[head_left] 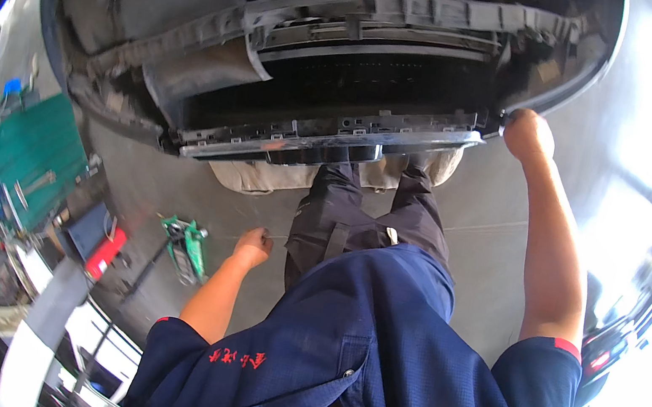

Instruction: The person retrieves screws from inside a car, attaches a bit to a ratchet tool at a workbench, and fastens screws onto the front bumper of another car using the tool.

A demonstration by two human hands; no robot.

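Note:
A large black car bumper point(336, 139) spans the upper part of the view, its ribbed inner side and a long slot facing me. My right hand point(528, 137) is closed at the right end of its near edge, against a dark part there. Its fingertips are hidden behind that part. Lower on the left, my left hand point(253, 249) hangs beside my leg, away from the bumper. The fingers are curled in, and I cannot make out whether anything is in them.
A beige pad point(249, 178) lies on the grey floor beneath the bumper's near edge. To the left stand a green floor jack point(185, 250), a red item point(106, 254) and a green-topped surface point(37, 158) with tools. A dark car point(613, 355) is at the right.

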